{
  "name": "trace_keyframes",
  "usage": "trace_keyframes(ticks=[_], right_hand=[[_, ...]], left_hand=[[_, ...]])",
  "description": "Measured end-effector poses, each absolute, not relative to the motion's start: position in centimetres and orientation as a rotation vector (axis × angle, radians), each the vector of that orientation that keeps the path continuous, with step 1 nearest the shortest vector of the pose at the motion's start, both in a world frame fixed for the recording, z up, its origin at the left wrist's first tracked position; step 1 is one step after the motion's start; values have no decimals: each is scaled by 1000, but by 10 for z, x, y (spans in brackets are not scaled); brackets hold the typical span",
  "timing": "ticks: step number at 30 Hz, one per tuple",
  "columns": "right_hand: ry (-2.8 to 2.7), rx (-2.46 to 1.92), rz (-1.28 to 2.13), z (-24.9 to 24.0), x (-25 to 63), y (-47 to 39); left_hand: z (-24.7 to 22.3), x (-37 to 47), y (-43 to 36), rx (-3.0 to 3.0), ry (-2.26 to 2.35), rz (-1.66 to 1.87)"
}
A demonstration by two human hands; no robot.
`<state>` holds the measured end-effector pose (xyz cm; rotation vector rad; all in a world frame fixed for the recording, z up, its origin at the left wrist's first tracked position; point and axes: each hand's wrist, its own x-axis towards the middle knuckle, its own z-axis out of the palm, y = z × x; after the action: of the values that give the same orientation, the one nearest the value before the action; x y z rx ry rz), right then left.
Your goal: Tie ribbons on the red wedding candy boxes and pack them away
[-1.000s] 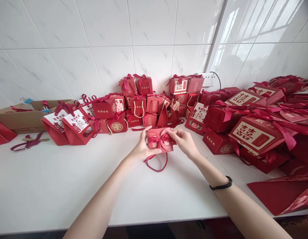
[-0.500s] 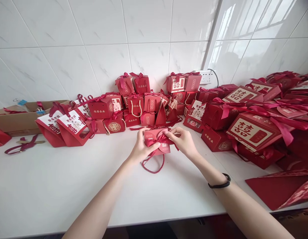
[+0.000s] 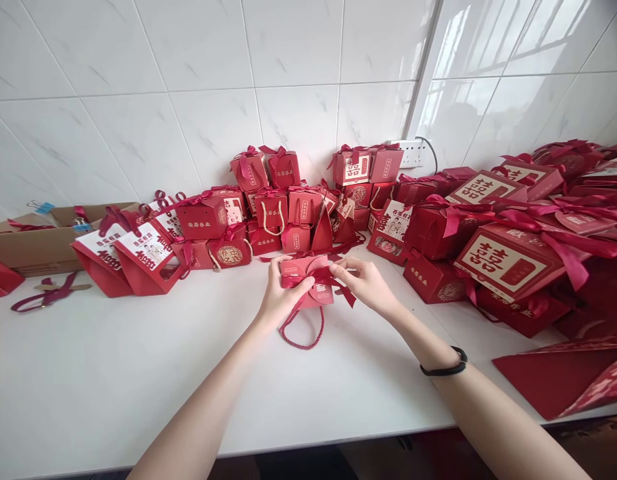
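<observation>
A small red gift box (image 3: 322, 293) with a dark red ribbon bow (image 3: 308, 272) on its top is between my hands, near the middle of the white table (image 3: 288, 393). My left hand (image 3: 283, 293) grips the box's left side, its thumb pressed on the ribbon. The fingers of my right hand (image 3: 361, 283) pinch the ribbon at the box's right side, where a ribbon tail hangs down. A twisted red cord handle (image 3: 303, 347) loops from the box's near side onto the table.
Red boxes (image 3: 271, 210) are stacked along the tiled wall, with a larger pile (image 3: 508, 260) at the right. White-topped red boxes (image 3: 148, 257) and an open cardboard box (image 3: 33, 253) stand at the left, near a loose ribbon (image 3: 51, 293). A power strip (image 3: 412, 153) is behind.
The box and my left hand have moved slightly left. My right hand has shifted a little, still pinching the ribbon, and the ribbon tail at the right shows more.
</observation>
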<state>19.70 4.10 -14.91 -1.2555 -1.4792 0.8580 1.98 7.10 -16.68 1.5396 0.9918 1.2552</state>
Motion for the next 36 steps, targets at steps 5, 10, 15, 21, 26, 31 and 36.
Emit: trace_keyframes(ticks=[5,10,15,21,26,31,36], right_hand=[[-1598,-1360,991,-144,205,41],[-1696,-1305,1137,-142,208,38],[-1639,-1314,1146,-145,207,38],[-1733,-1351,1159,-148,205,39],[-1831,-1392,1271,-142,203,35],[-1884,-1363,1330,-140,206,34],[-1811,-1245,1369,-137,206,31]], left_hand=[[-165,17,74,1563,1063,1271],[-167,16,75,1581,1046,1283],[-167,16,75,1583,1054,1272],[-165,17,74,1564,1057,1276],[-167,18,74,1571,1076,1297],[-167,19,75,1570,1091,1304],[-168,16,79,1599,1141,1336]])
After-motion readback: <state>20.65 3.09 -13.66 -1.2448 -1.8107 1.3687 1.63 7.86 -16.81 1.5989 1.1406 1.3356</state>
